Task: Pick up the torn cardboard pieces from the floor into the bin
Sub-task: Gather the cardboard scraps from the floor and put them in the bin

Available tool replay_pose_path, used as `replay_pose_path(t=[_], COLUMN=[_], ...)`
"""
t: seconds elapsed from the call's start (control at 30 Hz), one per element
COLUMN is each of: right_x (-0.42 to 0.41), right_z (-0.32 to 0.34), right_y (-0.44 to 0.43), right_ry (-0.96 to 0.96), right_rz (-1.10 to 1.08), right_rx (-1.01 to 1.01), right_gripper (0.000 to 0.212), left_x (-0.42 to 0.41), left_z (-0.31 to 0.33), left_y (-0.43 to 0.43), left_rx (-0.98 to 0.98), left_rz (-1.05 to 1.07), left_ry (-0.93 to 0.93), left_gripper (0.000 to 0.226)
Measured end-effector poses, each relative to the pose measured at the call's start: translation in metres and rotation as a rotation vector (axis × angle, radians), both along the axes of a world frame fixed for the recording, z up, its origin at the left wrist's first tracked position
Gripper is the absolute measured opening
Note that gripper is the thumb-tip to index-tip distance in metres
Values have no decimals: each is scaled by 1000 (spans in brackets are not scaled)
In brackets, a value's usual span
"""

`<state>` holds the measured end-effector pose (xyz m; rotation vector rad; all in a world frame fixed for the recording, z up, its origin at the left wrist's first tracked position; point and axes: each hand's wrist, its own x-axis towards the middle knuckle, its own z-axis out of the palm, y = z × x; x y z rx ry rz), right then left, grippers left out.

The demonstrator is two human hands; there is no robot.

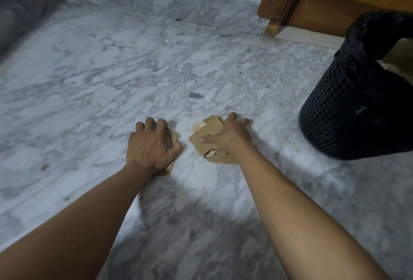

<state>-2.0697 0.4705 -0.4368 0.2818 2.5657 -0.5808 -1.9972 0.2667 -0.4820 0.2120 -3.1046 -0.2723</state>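
two cardboard heaps (212, 126): left hand (152, 145) clutches one, right hand (230, 136) clutches the other.

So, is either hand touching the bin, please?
No, the left hand and right hand are on cardboard pieces on the floor, away from the bin.
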Motion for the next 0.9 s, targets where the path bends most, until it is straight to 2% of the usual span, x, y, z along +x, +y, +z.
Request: replay_pose_path(t=[0.1,0.23,0.43,0.57,0.77,0.9], right_x=[-4,2,24,40,57,58], right_z=[-4,-8,8,9,-5,-15], right_y=[-3,0,26,38,40,40], right_ry=[4,20,99,190,278,312], right_rz=[3,-5,51,58,-29,-29], right_rx=[-117,-277,-494,-501,-481,-472], right_gripper=[108,81,89,82,80,77], left_x=[3,10,17,24,34,38], left_z=[4,9,12,11,9,6], left_y=[0,4,4,7,5,4], left_rx=[-1,18,-44,-44,41,-59], left_rz=[12,0,-110,-101,-63,-119], left_ry=[12,0,-48,-45,13,114], left_gripper=[65,62,64,68,60,51])
